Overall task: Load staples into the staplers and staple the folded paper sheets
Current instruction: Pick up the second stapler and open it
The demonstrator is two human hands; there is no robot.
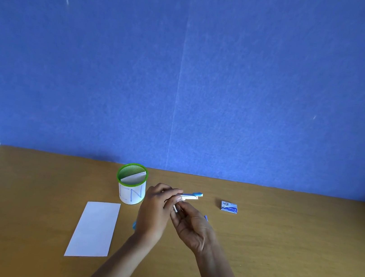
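Note:
My left hand (154,210) grips a small blue and white stapler (192,195) above the table, its head pointing right. My right hand (191,228) is just below it, fingertips pinched on a thin silvery strip (175,208) at the stapler's rear end, probably staples. A folded white paper sheet (94,228) lies flat on the table to the left of my hands. A small blue staple box (229,207) rests on the table to the right. A bit of blue (134,225) shows behind my left wrist, and another (206,217) behind my right hand; I cannot tell what they are.
A green-rimmed mesh cup (132,184) with a white label and folded paper inside stands behind the sheet, near my left hand. The wooden table (277,259) ends at a blue wall (185,79) at the back.

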